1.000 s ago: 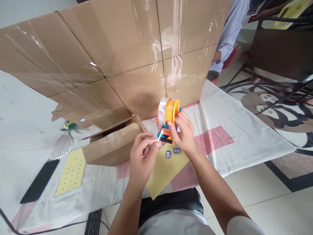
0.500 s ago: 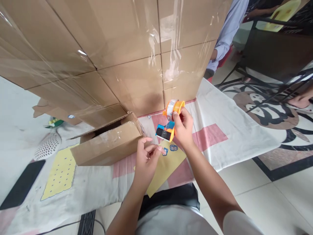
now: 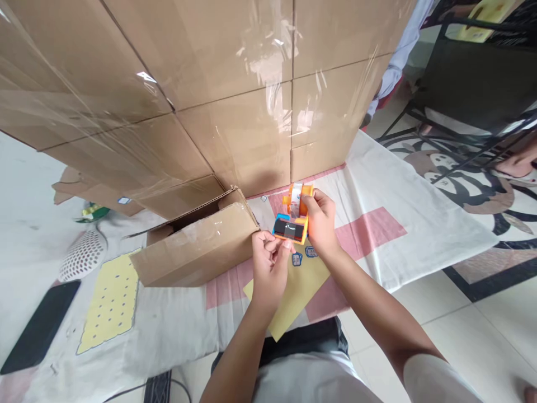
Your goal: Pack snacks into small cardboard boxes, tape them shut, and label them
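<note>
My right hand (image 3: 321,218) is closed around an orange tape dispenser (image 3: 307,202) with blue and black parts, held above the table. A roll of clear tape (image 3: 296,193) sits in it, and a strip runs down over the black plate toward the toothed edge. At that edge my left hand (image 3: 271,268) pinches the tape's end between thumb and finger; the fingertips partly hide it. Beneath my hands lies a yellow paper sheet (image 3: 289,302). Two small blue-outlined paper pieces, one a cutout (image 3: 297,258), are near its upper end.
Stacked cardboard boxes (image 3: 235,134) wrapped in clear film rise in front. An opened cardboard box (image 3: 197,246) stands left of my hands. Farther left are a dotted yellow sheet (image 3: 111,302), a black phone-like slab (image 3: 39,324) and a white perforated object (image 3: 84,254). A person's sleeve (image 3: 396,64) shows behind the stack.
My left hand has come up to the dispenser's toothed edge, and its fingers have closed there. The dispenser has tilted so its black plate faces me more. The view has shifted slightly.
</note>
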`<state>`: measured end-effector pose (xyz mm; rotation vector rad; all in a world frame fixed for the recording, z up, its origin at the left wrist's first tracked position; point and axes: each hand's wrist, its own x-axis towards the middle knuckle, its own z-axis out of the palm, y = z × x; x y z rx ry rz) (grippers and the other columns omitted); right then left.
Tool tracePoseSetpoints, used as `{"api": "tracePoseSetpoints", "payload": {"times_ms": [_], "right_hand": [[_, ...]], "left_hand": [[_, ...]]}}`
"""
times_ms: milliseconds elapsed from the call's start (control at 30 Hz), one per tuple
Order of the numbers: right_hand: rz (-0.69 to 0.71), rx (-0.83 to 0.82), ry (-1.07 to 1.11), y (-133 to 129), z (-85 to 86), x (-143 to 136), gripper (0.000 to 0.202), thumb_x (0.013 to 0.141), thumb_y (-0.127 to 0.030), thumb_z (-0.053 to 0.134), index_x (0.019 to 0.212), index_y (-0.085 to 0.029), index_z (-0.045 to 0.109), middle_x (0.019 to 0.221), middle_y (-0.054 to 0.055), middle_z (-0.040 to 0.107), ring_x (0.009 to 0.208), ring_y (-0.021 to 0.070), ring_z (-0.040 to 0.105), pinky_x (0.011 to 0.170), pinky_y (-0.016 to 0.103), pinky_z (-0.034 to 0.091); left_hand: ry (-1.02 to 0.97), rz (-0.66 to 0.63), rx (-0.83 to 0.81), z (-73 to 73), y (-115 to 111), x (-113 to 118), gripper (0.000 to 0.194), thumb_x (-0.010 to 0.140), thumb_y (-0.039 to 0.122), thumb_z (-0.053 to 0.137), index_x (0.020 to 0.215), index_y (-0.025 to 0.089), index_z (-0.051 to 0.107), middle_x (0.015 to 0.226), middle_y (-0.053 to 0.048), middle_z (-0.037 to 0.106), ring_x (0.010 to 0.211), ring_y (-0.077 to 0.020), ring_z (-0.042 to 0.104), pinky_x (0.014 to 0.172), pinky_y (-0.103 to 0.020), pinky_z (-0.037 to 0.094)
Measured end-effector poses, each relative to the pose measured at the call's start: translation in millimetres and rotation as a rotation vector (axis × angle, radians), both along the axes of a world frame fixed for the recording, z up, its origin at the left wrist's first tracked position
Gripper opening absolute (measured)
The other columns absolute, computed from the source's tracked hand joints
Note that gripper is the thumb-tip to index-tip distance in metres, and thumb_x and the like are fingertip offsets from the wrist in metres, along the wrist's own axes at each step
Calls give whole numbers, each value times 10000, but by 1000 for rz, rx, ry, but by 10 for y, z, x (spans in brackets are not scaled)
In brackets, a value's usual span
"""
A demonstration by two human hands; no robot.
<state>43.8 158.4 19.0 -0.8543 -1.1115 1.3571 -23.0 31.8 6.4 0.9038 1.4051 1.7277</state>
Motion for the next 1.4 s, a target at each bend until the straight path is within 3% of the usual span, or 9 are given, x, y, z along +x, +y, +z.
{"api": "tracePoseSetpoints", "payload": {"times_ms": [367,533,600,667,767,933,1133,1233,1400], "right_hand": [[91,-310,69,-114,2,-132,228,713,-337,675,614,-212,512,547,-55,467,470,89,399,454,249,314],[125,-364,112,-48,30,-82,315,655,-319,680,575,-242,385,533,-68,373,474,97,375,464,263,336],[37,-265,129,47,24,-12,268,726,-340,665,639,-238,434,579,-58,441,515,108,433,514,261,386],[-112,-39,59,183,-37,63,215,829,-373,638,725,-235,511,667,-37,542,606,125,519,606,267,444],[-263,201,-243,412,-234,141,193,891,-401,597,809,-226,582,793,7,638,755,163,599,753,314,487],[-274,170,-494,630,-499,187,175,798,-372,629,853,-216,570,844,61,681,809,230,639,772,384,520],[-422,253,-542,434,-310,276,426,764,-416,670,1104,-196,539,1205,155,603,1185,318,552,1060,505,427],[-394,238,-516,396,-250,352,355,794,-430,651,1054,-218,536,1051,89,631,1000,272,610,948,458,474],[-344,133,-454,549,-338,432,330,802,-530,600,862,-206,577,801,44,617,754,222,581,708,368,465]], "left_hand": [[109,106,132,-103,-52,-25,225,1000,319,623,1000,250,409,863,23,624,784,-121,667,776,-271,506],[168,1,3,-286,-100,86,163,1003,307,598,995,238,451,870,-6,645,842,-157,681,791,-299,511],[148,11,-4,-314,-117,107,163,1008,315,590,992,241,446,869,-6,653,846,-159,678,815,-312,512],[104,40,12,-310,-121,103,169,1015,324,580,999,248,430,860,5,647,843,-152,670,831,-315,508],[50,49,30,-290,-115,84,192,1006,327,591,1001,254,413,847,17,646,822,-147,659,824,-312,507],[53,74,40,-306,-121,60,249,967,352,646,1001,254,419,855,10,661,803,-150,646,809,-310,506],[63,171,70,-290,-251,-65,293,964,418,651,1001,258,408,833,11,649,815,-155,669,767,-286,525],[79,214,76,-258,-355,-150,297,968,425,648,1002,255,406,836,9,640,804,-154,678,742,-281,543],[86,250,136,-200,-468,-242,324,954,440,663,982,254,399,793,31,625,727,-135,665,706,-268,547]]}}
